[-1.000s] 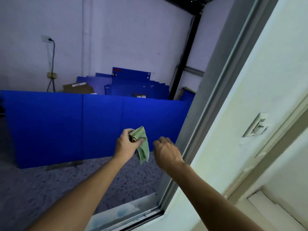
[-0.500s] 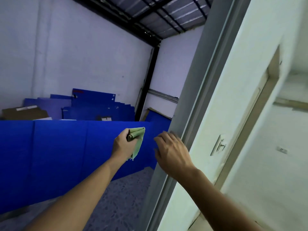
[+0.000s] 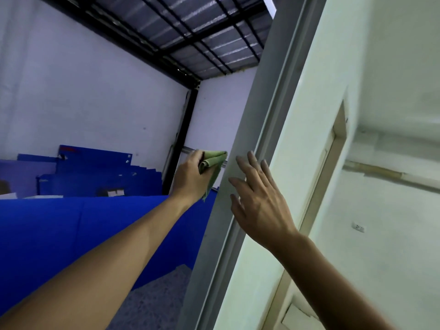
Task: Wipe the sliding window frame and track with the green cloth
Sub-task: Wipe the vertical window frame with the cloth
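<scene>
My left hand (image 3: 190,177) is closed around a folded green cloth (image 3: 212,167), whose loose end hangs down just left of the grey vertical window frame (image 3: 257,120). The cloth's edge is at or very near the frame's left face. My right hand (image 3: 258,201) lies flat with fingers spread on the frame, a little lower and to the right of the cloth. The frame runs diagonally from bottom centre to the top right. The bottom track is out of view.
Blue panels (image 3: 71,225) stand beyond the opening, with more stacked against the far white wall (image 3: 95,103). A dark metal roof (image 3: 190,36) spans overhead. To the right is a pale green wall (image 3: 309,115) with a doorway (image 3: 333,151) and a socket (image 3: 357,227).
The view has tilted upward, so the bottom track and floor have dropped out of sight. Both hands rose along the frame; the right hand opened flat against it and the cloth moved closer to it.
</scene>
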